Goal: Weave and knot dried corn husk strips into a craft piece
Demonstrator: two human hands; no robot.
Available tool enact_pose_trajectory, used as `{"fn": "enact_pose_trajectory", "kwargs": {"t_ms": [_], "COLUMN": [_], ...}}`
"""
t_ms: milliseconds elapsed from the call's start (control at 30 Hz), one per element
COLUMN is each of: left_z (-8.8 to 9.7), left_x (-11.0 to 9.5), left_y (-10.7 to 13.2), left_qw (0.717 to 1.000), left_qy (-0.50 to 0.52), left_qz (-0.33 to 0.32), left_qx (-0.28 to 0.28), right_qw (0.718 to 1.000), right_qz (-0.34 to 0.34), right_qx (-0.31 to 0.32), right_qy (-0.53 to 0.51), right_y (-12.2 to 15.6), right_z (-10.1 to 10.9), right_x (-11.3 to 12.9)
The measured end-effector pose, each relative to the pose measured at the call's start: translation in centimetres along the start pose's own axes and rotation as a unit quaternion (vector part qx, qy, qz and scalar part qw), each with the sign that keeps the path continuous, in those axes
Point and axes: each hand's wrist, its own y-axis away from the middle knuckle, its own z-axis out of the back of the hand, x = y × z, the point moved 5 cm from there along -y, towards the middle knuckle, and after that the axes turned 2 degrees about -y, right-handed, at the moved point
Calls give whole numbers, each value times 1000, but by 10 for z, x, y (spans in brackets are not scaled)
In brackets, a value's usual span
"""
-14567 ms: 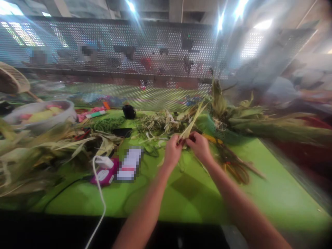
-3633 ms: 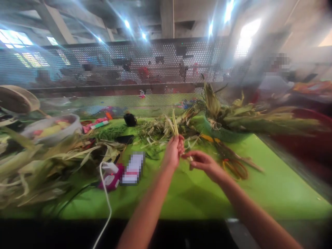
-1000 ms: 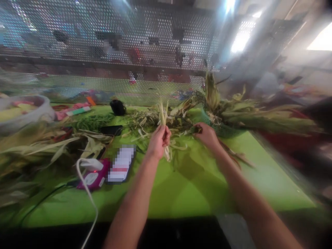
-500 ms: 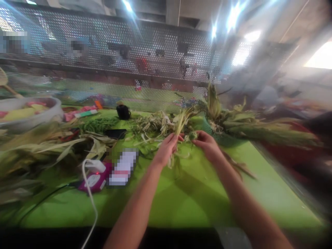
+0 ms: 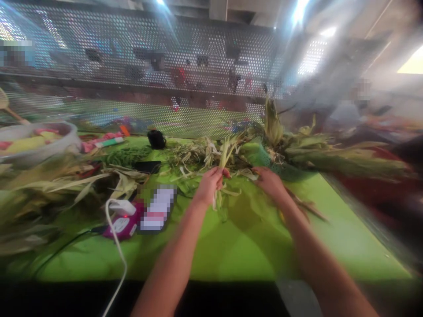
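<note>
gripping one husk bundle (image 5: 222, 164), left hand (image 5: 209, 185); right hand (image 5: 271, 182) on husks.

Green surface (image 5: 231, 251) carried a pink device (image 5: 119, 226) and white charger (image 5: 120, 207) left of the left hand (image 5: 209, 186). Grey bowl (image 5: 42, 145) sat far left, black cup (image 5: 156, 139) beyond, perforated screen (image 5: 148, 66) behind.

Ref: husk bundle (image 5: 224, 155), mid-table (image 5: 231, 251). Left of it: charger (image 5: 120, 207), bowl (image 5: 49, 152) farther left. Right: corn heap (image 5: 330, 154). Behind: mesh screen (image 5: 198, 66).
</note>
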Motion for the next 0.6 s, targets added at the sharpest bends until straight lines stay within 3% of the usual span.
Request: {"fn": "enact_pose_trajectory", "kwargs": {"t_ms": [100,233,367,467,600], "left_z": [-4,-12,-12,-4,4], "left_x": [1,-2,-19,-35,-42], "left_y": [1,5,10,11,10], "left_qw": [1000,999,999,997,997], "left_qy": [8,13,32,48,38], "left_qz": [16,18,-16,-57,-67], "left_qx": [2,31,38,11,6], "right_qw": [998,968,961,979,986], "right_qz": [49,94,145,161,132], "right_qx": [6,125,125,82,96], "right_qy": [-36,-199,-198,-97,13], "right_y": [5,14,13,9,19], "right_z": [-5,-46,-78,-76,-43], "right_x": [15,47,48,34,19]}}
